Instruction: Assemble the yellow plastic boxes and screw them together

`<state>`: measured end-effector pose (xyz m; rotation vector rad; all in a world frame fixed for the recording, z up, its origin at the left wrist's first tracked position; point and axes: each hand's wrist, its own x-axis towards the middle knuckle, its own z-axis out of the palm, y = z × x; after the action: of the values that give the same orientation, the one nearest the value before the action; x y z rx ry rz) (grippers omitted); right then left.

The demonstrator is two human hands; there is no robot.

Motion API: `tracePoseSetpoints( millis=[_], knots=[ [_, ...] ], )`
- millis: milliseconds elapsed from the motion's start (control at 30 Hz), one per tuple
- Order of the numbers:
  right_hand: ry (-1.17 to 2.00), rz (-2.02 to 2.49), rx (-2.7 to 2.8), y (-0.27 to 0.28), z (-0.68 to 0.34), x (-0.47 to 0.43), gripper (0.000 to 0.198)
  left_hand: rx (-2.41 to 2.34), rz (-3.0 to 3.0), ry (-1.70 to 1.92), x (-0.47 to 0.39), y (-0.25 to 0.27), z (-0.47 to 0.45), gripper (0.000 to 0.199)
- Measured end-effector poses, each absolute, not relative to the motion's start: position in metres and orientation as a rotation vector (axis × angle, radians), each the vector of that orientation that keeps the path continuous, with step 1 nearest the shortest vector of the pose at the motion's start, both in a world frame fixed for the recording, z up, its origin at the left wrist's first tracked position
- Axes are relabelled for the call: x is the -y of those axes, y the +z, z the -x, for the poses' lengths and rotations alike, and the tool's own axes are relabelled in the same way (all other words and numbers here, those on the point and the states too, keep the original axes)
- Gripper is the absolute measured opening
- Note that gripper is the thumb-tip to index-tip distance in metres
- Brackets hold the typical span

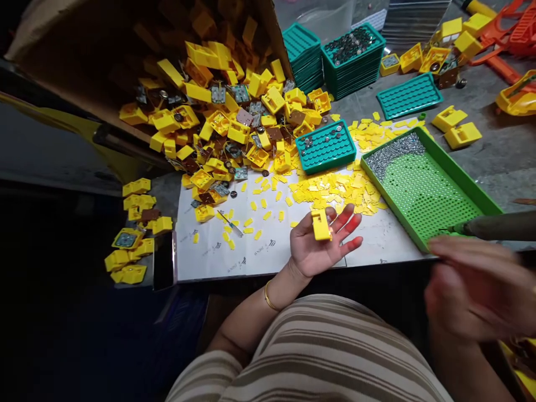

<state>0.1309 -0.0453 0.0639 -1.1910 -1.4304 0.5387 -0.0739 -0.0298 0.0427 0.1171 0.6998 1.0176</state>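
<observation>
White paper [268, 262] covers part of our worktop [508, 153] left of the green tray [439, 181]. Left of that tray, our left hand [314, 251] grasps a yellow case [321, 225] between thumb and fingers; we should brace it so it cannot twist. Our right hand [477, 293], on the tray's near side, is blurred; we cannot tell its grip. The grey tool [498, 227] beside the tray should probably meet the case squarely.

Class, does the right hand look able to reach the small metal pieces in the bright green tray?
Probably yes: the right hand is near the open bright green tray, and nothing covers the small metal pieces.
</observation>
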Motion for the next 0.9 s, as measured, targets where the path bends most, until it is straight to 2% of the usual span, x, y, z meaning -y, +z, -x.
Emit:
tracePoseSetpoints(
  millis=[133,333,533,900],
  knots=[
    [0.671,0.92,1.68,0.063,-0.08,0.045,0.03,-0.687,-0.183,1.082,0.032,0.047,0.072,0.035],
    [0.688,0.886,1.838,0.055,-0.044,0.04,0.021,-0.874,-0.293,1.097,0.042,0.05,0.084,0.057],
    [0.673,0.815,1.926,0.057,-0.019,0.046,0.017,-0.767,-0.306,1.199,0.056,0.048,0.107,0.05],
    [0.753,0.68,2.005,0.062,0.009,0.048,0.022,-0.86,-0.333,1.306,0.072,0.054,0.133,0.054]
  ],
)
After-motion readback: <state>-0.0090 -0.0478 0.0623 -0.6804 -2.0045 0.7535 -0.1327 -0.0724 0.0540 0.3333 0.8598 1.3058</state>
